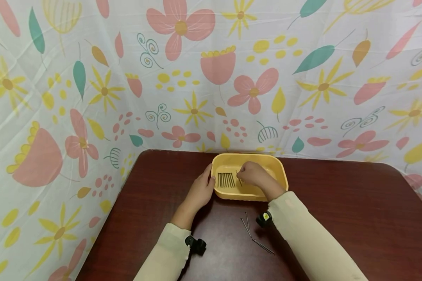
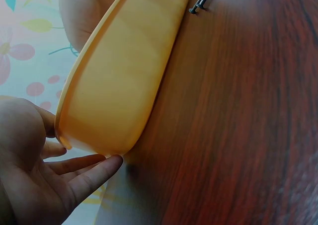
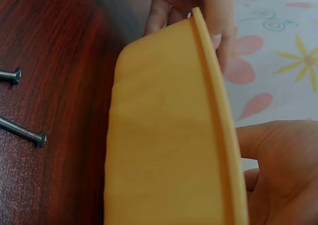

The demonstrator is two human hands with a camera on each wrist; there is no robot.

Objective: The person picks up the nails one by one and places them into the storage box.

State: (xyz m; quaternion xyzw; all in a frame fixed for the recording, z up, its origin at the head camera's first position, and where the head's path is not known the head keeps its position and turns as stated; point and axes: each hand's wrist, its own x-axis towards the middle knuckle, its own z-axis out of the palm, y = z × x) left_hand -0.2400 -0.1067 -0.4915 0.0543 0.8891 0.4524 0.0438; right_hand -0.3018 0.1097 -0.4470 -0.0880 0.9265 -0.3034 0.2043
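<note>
A yellow plastic tub (image 1: 249, 197) stands at the back of the table. In it, on the left, several dark nails (image 1: 226, 180) lie side by side in a neat row, heads toward the back. My left hand (image 1: 201, 189) holds the tub's left end; in the left wrist view, its fingers (image 2: 94, 180) lie against the outer wall near the base. My right hand (image 1: 253, 173) reaches over the front rim into the tub and pinches a single nail (image 1: 240, 182) just right of the row. The tub's wall hides these fingertips in the right wrist view.
Several loose nails (image 1: 263, 246) lie on the dark red-brown table (image 1: 337, 210), in front of the tub and between my forearms. A flowered cloth (image 1: 193, 93) hangs behind the table and along its left side. Each sleeve wears a black wrist camera (image 1: 195, 245).
</note>
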